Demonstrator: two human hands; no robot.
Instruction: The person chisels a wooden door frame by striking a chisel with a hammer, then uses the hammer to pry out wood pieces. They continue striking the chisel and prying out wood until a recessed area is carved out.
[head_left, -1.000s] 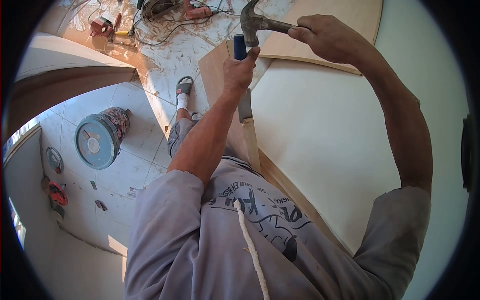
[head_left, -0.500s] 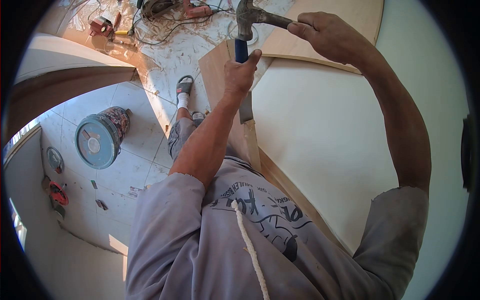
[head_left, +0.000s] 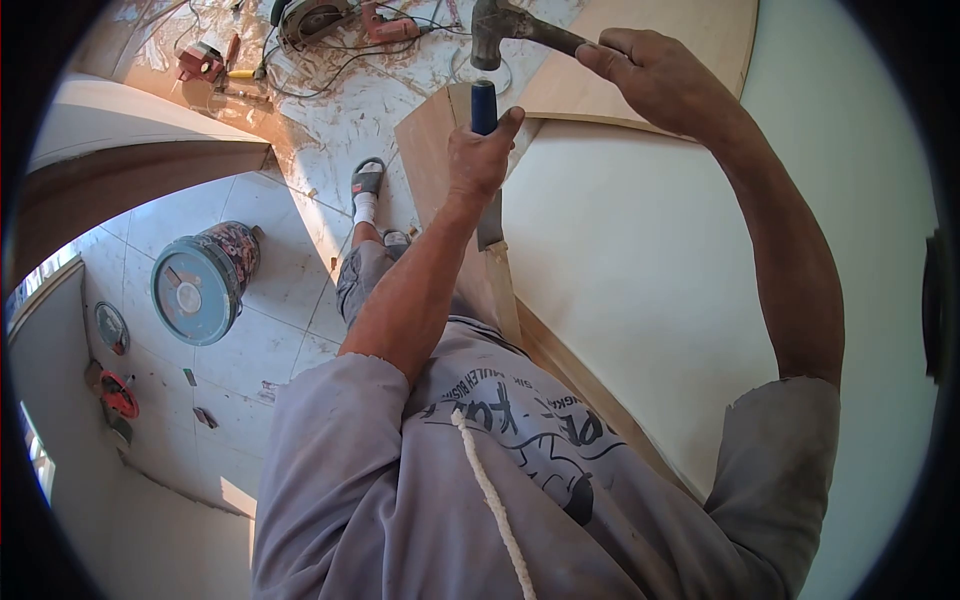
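My left hand (head_left: 480,155) is wrapped round the blue handle of a chisel (head_left: 484,104). The chisel's wide metal blade shows below my fist, its lower end at the edge of a wooden panel (head_left: 500,285). In my right hand (head_left: 655,75) is a claw hammer (head_left: 540,35), gripped by its shaft. The hammer's head hangs just above the end of the chisel handle, with a small gap between them.
A curved wooden board (head_left: 650,70) lies beyond the white panel (head_left: 610,230) on the right. Over the floor are a lidded bucket (head_left: 190,295), a circular saw (head_left: 312,22), a drill (head_left: 390,28), cords and wood shavings. A curved wooden piece (head_left: 140,170) juts in from the left.
The hammer head was against the chisel handle's end and has lifted slightly off it. My left hand and the chisel have hardly moved.
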